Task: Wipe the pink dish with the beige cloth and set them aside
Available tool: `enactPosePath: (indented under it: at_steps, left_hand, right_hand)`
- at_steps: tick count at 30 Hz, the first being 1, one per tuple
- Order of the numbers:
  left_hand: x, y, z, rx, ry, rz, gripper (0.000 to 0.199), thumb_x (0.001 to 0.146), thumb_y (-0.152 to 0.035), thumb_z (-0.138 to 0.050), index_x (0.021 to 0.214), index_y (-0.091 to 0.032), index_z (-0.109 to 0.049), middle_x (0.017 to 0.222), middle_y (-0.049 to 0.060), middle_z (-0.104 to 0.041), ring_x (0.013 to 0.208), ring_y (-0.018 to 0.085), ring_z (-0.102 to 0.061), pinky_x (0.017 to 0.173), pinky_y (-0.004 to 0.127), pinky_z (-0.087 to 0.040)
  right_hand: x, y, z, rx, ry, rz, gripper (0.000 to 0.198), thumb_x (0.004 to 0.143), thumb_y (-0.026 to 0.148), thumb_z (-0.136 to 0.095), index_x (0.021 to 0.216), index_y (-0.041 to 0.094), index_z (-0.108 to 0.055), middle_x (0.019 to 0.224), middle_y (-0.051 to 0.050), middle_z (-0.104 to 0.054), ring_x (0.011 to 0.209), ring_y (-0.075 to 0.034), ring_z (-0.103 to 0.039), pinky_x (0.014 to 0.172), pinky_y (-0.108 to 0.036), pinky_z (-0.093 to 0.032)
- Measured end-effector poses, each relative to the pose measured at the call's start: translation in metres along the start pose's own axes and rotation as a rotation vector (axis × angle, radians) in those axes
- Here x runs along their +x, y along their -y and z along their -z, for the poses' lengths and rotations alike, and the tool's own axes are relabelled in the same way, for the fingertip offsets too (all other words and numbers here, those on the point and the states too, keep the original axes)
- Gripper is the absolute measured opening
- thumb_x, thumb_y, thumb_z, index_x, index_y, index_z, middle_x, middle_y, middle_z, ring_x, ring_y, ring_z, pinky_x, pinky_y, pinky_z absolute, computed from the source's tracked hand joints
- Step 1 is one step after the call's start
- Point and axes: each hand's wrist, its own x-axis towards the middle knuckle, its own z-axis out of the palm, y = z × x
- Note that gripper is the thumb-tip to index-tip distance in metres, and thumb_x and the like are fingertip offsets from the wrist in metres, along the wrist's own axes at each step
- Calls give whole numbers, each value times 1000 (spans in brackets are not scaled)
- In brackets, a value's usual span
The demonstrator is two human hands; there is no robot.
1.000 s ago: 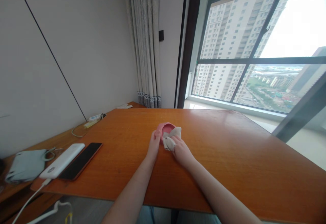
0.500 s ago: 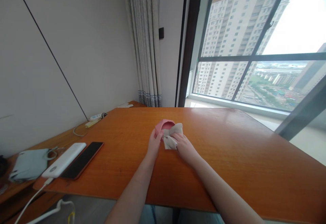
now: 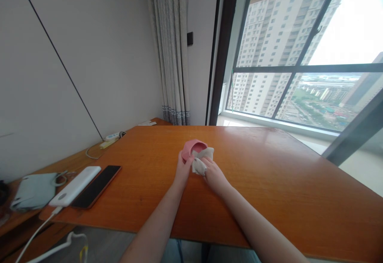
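Note:
Over the wooden table (image 3: 266,183), my left hand (image 3: 183,168) grips a pink bowl (image 3: 189,148) by its near left side, with the thumb at the rim. The bowl is tilted, its hollow facing right and toward me. My right hand (image 3: 213,171) is closed on a crumpled light grey cloth (image 3: 200,166), which is pressed at the bowl's opening and partly inside it. The right fingertips are partly hidden in the cloth folds.
On the left lie a black phone (image 3: 97,186), a white power bank (image 3: 74,186) with a cable plugged in, and a pale blue pouch (image 3: 34,191). A power strip (image 3: 113,136) sits by the wall. A large window (image 3: 295,68) stands behind.
The bowl has turned slightly, so more of its inside shows. My right hand has shifted a little left with the cloth, deeper toward the opening.

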Motion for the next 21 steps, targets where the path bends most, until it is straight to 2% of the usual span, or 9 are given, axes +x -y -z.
enactPosePath:
  at_steps: [3, 5, 8, 12, 15, 18, 21]
  left_hand:
    - [10, -4, 14, 133, 12, 21, 34, 73, -43, -61, 93, -16, -54, 82, 3, -63, 79, 16, -60, 71, 25, -47]
    - [14, -4, 18, 179, 40, 54, 35, 73, -48, -61, 86, -15, -56, 76, 2, -62, 75, 16, -60, 69, 25, -46]
    - [11, 0, 11, 61, 40, 68, 44, 74, -53, -59, 98, -16, -55, 90, 6, -65, 83, 17, -61, 73, 27, -47]
    - [-3, 7, -9, -216, 96, 103, 65, 71, -47, -66, 125, -24, -38, 120, 9, -59, 101, 21, -60, 82, 30, -49]
    - [-7, 4, -13, -192, 50, 140, 58, 73, -45, -65, 121, -21, -43, 117, 10, -60, 102, 21, -60, 83, 30, -49]
    - [-5, -6, -7, -83, -25, 100, 48, 73, -46, -65, 110, -18, -52, 110, 10, -62, 99, 21, -60, 81, 29, -48]
    - [-2, -17, 0, -48, 29, 160, 49, 69, -48, -66, 106, -18, -55, 102, 8, -64, 86, 19, -62, 71, 27, -49]
  right_hand:
    - [1, -1, 10, -24, 46, 51, 22, 86, 12, -44, 99, 20, -60, 94, -7, -59, 91, -20, -50, 82, -34, -44]
    - [1, -2, 13, -51, 60, 68, 19, 88, 15, -44, 97, 20, -60, 93, -7, -59, 91, -20, -50, 83, -35, -43]
    - [-1, -1, 9, -75, 54, 38, 18, 88, 14, -43, 89, 20, -60, 86, -6, -59, 88, -21, -49, 80, -35, -43]
    - [-3, 2, -3, -101, -48, -61, 20, 87, 13, -41, 94, 19, -59, 87, -8, -59, 87, -23, -48, 78, -37, -43]
    - [-2, 4, -6, -85, -32, -60, 23, 83, 11, -43, 100, 17, -58, 92, -9, -58, 90, -23, -47, 78, -37, -43]
    - [1, 3, -2, -67, 47, -37, 19, 80, 10, -45, 92, 17, -58, 91, -8, -58, 88, -21, -46, 78, -35, -44]
    - [2, 1, 6, -76, 101, -14, 15, 78, 10, -47, 88, 17, -57, 89, -7, -57, 87, -21, -46, 78, -34, -44]
